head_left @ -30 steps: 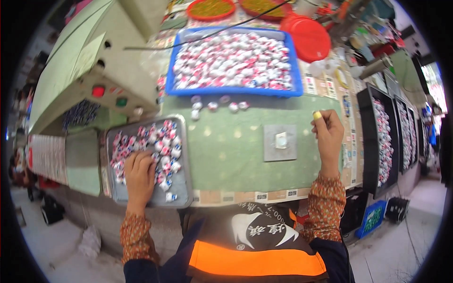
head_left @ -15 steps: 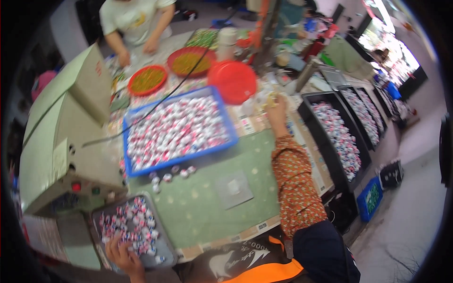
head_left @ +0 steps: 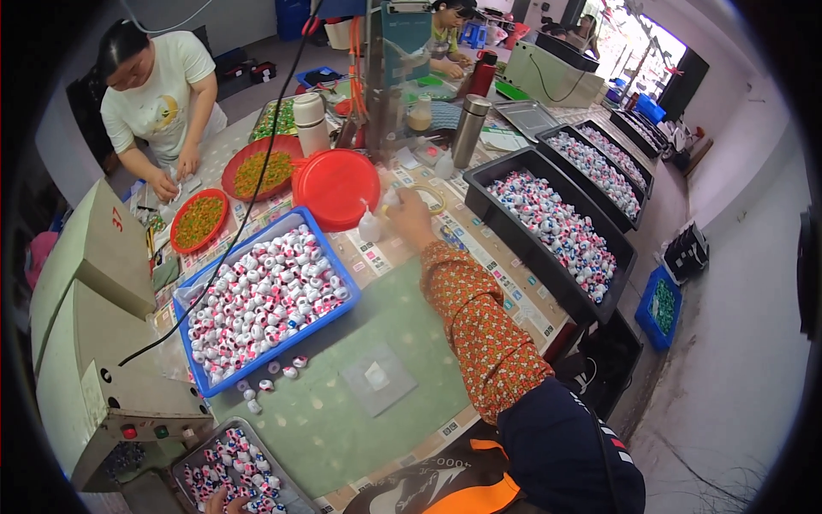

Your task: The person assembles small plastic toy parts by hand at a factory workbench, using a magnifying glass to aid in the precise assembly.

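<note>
At the far middle of the table, my right hand (head_left: 411, 219) is closed, its fingers drawn together around a blurred whitish thing I cannot make out. Just left of it stands a small white squeeze bottle (head_left: 369, 225) with a thin nozzle. A yellowish ring, like a tape roll (head_left: 438, 206), lies to its right. My left hand (head_left: 224, 504), cut off by the lower edge, has its fingers apart on the small white, pink and blue pieces (head_left: 235, 467) in a grey metal tray (head_left: 295, 495). Whether it touches one piece in particular is hidden.
A blue tray (head_left: 347, 289) full of white-and-pink pieces sits on the green mat (head_left: 342, 437), near a flat grey square (head_left: 378, 379). Black trays (head_left: 622, 276) line the right. A greenish machine (head_left: 128, 343) stands left, crossed by a black cable. A co-worker (head_left: 163, 103) handles something at far left.
My view has shifted, with the co-worker now fully visible. My right hand has moved left, off the yellowish ring and toward the white bottle. My left hand sits lower in view, still at the metal tray.
</note>
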